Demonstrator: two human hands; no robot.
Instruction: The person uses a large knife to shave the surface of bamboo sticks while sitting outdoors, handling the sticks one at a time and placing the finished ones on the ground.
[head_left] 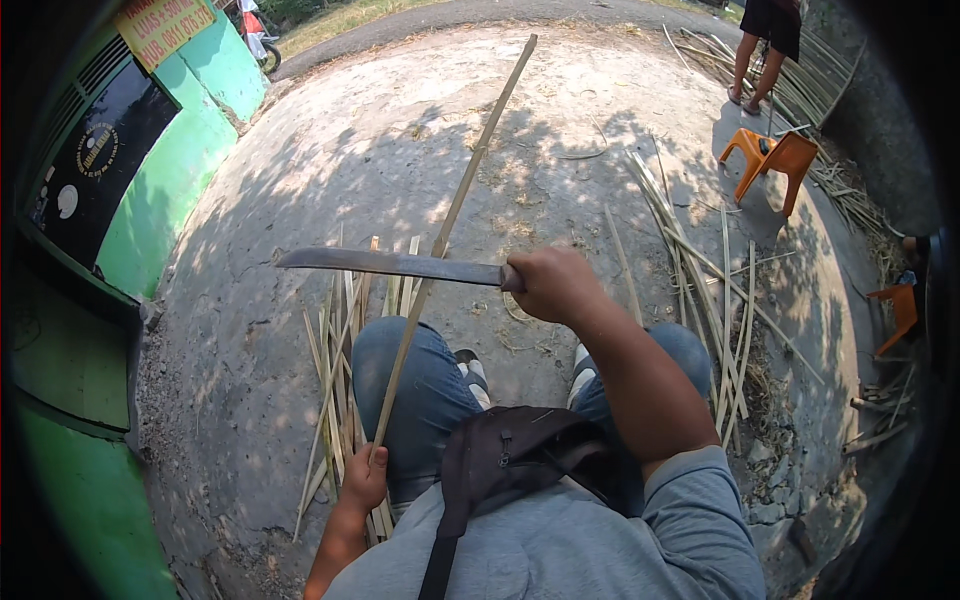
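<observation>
Your right hand (553, 285) is closed tight around the handle of a long knife (390, 263), out in front of you over the gap between your knees. Its blade points to your left and lies across the long thin strip (469, 180), so I think you hold it sideways to let the edge meet the wood. I can't tell if the blade touches the strip or is just above it. Your left hand (365, 478) is closed around the near end of the strip, with the thumb on top, down beside your left thigh. That grip is likely there to stop the strip from slipping or turning. The strip runs past your left knee (400, 365) and slants up and away, a bit to the right. I can't tell if its far end is on the ground or in the air. Holding it by the near end may leave lots of room for the knife. One pile of strips (335, 370) lies by your left leg, and another bunch of strips (692, 268) lies past your right knee. Both are close to you, maybe so you can reach them without getting up.
</observation>
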